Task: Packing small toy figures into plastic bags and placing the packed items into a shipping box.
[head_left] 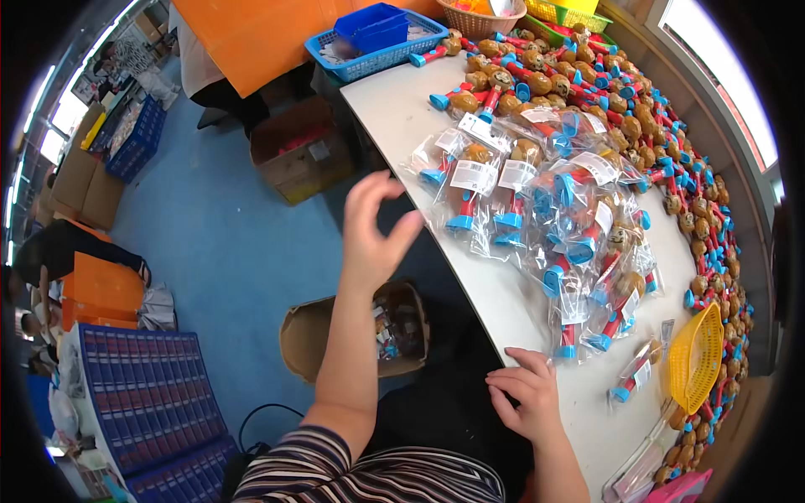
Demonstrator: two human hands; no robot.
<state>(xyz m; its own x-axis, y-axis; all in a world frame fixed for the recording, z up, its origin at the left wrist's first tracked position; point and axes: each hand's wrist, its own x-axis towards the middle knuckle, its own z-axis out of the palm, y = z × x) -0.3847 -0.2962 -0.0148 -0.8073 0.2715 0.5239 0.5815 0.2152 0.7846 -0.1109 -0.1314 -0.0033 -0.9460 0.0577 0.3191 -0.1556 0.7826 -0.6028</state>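
My left hand (376, 230) is raised beyond the table's left edge, thumb and fingers apart, with nothing between them. At the near edge of the white table (511, 310), my right hand (528, 396) has its fingers loosely spread, and no object shows in it. Just beyond it lies a pile of clear plastic bags (579, 310), each with a brown-headed toy on a red stem with a blue base. White labels show on several bags. One bagged toy (637, 369) lies apart, right of my right hand.
Unbagged toys (537, 80) are heaped along the far and right table sides. A yellow basket (696, 356) stands at right, a blue basket (377, 57) at the far left corner. Cardboard boxes (306, 335) (302, 172) sit on the floor, the nearer one containing bagged items.
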